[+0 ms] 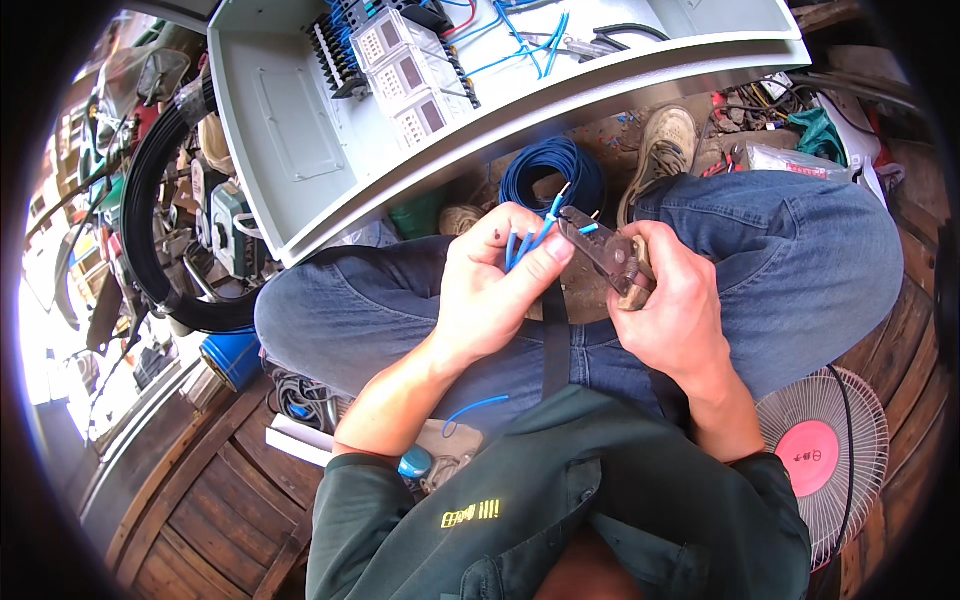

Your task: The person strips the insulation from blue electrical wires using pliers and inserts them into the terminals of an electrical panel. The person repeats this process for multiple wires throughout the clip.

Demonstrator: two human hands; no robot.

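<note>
Between thumb and fingers, my left hand (490,285) pinches several short blue wires (540,232). One wire end shows bare metal and points up. My right hand (675,295) is closed round the handles of dark wire strippers (605,250). Their jaws sit right beside the wire ends at my left fingertips, and a blue wire piece lies at the jaws. Whether the jaws bite on a wire, I cannot tell. Both hands are held above my lap, in front of the cabinet.
An open grey electrical cabinet (290,130) with white modules (405,75) and blue wiring stands ahead. A blue wire coil (548,165) lies below it. At left hangs a black cable coil (140,220). A fan with a pink centre (806,458) is at lower right.
</note>
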